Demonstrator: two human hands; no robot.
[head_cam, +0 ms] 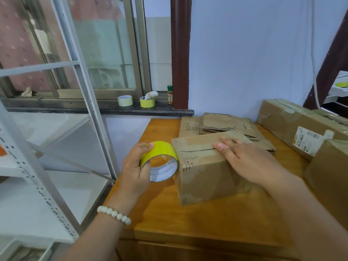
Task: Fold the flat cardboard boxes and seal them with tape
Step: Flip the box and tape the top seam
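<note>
A folded brown cardboard box stands on the wooden table, its top flaps closed along a middle seam. My right hand lies flat on the box's top, fingers straight, pressing the flaps. My left hand grips a yellow tape roll held against the box's left end. Behind the box lies a stack of flat cardboard boxes.
Larger sealed cartons crowd the table's right side. Two more tape rolls and a small spice jar sit on the window sill. A white metal shelf rack stands close on the left.
</note>
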